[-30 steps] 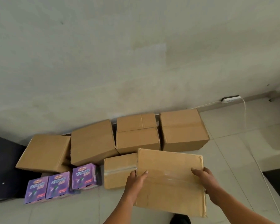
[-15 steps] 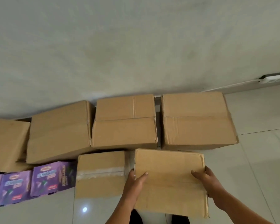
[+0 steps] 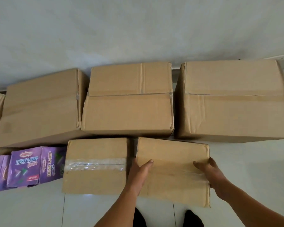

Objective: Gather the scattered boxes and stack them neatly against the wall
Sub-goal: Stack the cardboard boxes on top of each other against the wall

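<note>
1. Held box [image 3: 172, 169] sat low in front of the wall row, beside the taped box [image 3: 95, 166].
2. Left hand [image 3: 138, 175] and right hand [image 3: 211, 175] clamped its sides, fingers [image 3: 199, 164] wrapped over the top.
3. Stiff cardboard, dented corners; probably light. Side grip suited it.

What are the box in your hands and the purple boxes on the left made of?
Held box: plain brown cardboard, matte, with creased, dented edges and a clear tape strip. Purple boxes: thin printed card by the look, slightly glossy, with colour graphics reading DESK LAMP. Both hands, left and right, grip the held box's sides.
</note>
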